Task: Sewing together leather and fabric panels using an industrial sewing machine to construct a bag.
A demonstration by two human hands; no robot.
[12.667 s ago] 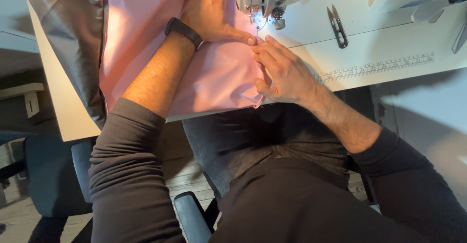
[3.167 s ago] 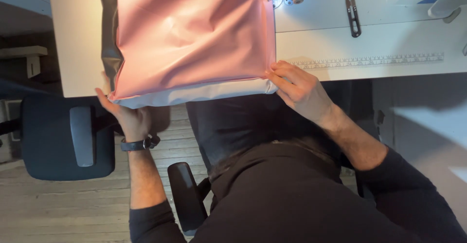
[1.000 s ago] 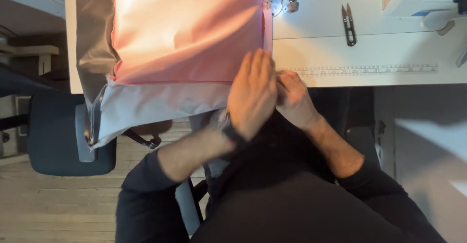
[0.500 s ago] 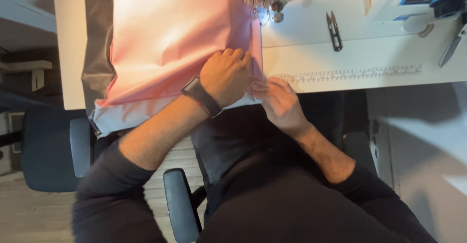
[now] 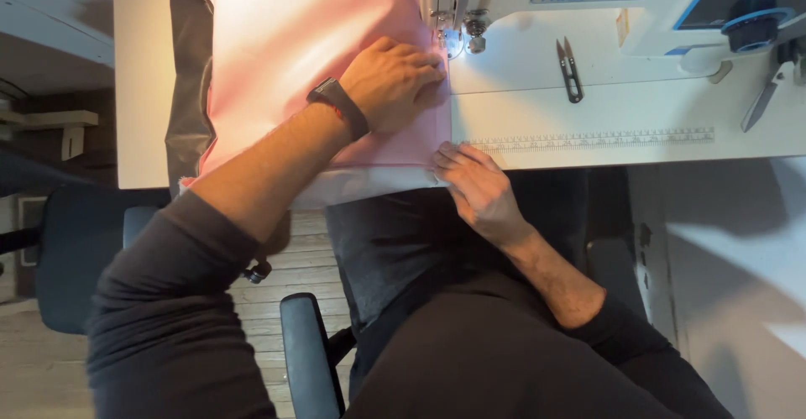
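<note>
The right hand (image 5: 477, 191) sits at the near edge of the tabletop (image 5: 638, 125), fingers loosely curled, fingertips pinching the near hem of the pink cloth (image 5: 302, 41). Farther in, the left hand (image 5: 390, 83), a dark watch (image 5: 337, 107) on its wrist, lies flat with fingers together, pressing the cloth down just before the needle of the sewing machine (image 5: 604, 7). Small snips (image 5: 570, 68) lie to the right, near a printed ruler (image 5: 588, 140) along the edge. A grey layer (image 5: 186, 91) hangs at the left; the cloth's far end is cut off.
</note>
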